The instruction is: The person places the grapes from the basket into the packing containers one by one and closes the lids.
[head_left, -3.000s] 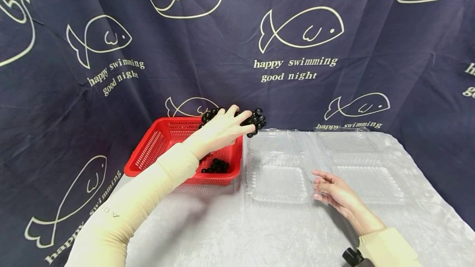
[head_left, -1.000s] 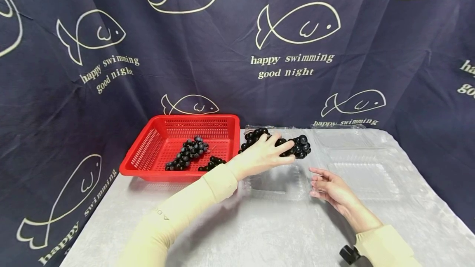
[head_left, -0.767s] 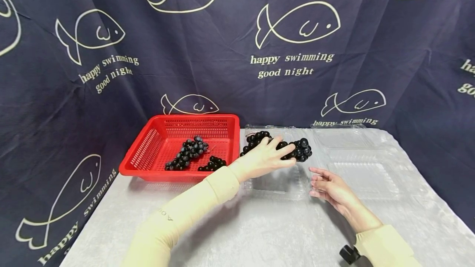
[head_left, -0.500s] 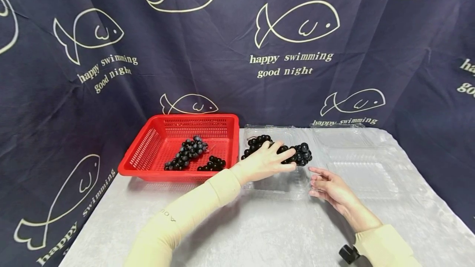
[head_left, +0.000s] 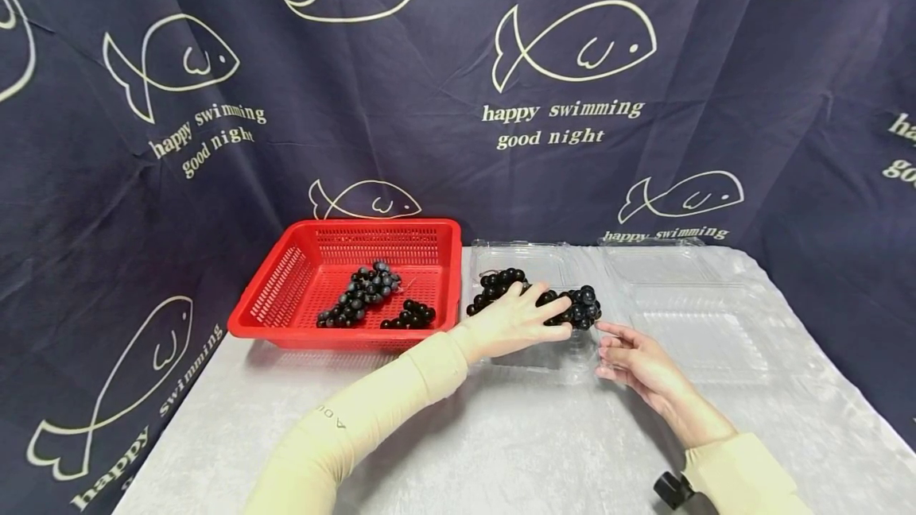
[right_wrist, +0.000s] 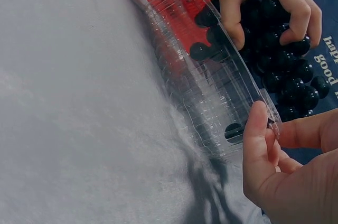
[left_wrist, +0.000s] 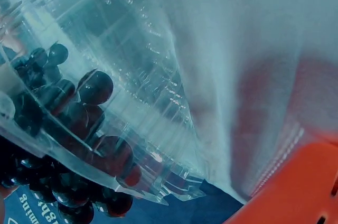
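Observation:
My left hand (head_left: 517,319) grips a large bunch of black grapes (head_left: 584,310), fingers spread over its top. The bunch lies across the opening of a clear plastic clamshell box (head_left: 525,358), whose lid (head_left: 533,262) is folded back behind. Through the box wall in the left wrist view, dark grapes (left_wrist: 96,86) show inside the rim. My right hand (head_left: 644,362) stays at the box's right side; in the right wrist view its thumb and fingers pinch the box's rim corner. The palm side of my left hand is hidden.
Left of the box stands a red perforated basket (head_left: 286,332) holding a larger grape bunch (head_left: 363,294) and a small one (head_left: 409,315). A second open clear box (head_left: 704,344) sits on the right. A dark fish-print curtain (head_left: 429,102) hangs behind the grey-white tablecloth (head_left: 458,451).
My left hand has carried the grape bunch from above the basket rightward to the clear box, then lowered it toward the opening. My right hand has stayed at the box's edge.

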`<state>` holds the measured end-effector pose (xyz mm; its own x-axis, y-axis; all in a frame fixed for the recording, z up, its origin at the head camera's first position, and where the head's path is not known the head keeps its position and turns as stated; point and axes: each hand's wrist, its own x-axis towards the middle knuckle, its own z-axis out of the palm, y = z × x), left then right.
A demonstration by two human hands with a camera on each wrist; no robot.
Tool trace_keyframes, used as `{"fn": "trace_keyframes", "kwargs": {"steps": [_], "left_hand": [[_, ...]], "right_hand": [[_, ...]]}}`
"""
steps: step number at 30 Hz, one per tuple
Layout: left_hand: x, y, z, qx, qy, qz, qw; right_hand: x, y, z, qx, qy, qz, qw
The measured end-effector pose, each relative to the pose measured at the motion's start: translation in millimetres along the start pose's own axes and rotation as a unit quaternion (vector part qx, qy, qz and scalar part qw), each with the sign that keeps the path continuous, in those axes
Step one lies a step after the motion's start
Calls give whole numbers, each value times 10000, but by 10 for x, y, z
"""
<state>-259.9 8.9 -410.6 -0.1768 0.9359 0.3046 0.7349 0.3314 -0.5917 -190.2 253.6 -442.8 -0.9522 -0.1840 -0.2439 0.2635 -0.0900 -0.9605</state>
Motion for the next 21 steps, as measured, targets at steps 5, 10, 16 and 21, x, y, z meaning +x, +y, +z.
{"fn": "trace_keyframes", "kwargs": {"steps": [5, 10, 16, 21], "left_hand": [[-13, 35, 13, -149, -15, 3, 9999], [-21, 62, -9, -294, -275, 5, 9992], [-42, 91, -23, -540, -646, 34, 9964], [-68, 107, -2, -604, -726, 65, 9955]], "right_hand": [[3, 3, -2, 4, -31, -18, 10000], [11, 0, -10, 17, -37, -8, 10000], [14, 6, -7, 0, -27, -20, 10000], [15, 0, -6, -45, -19, -28, 10000]]}}
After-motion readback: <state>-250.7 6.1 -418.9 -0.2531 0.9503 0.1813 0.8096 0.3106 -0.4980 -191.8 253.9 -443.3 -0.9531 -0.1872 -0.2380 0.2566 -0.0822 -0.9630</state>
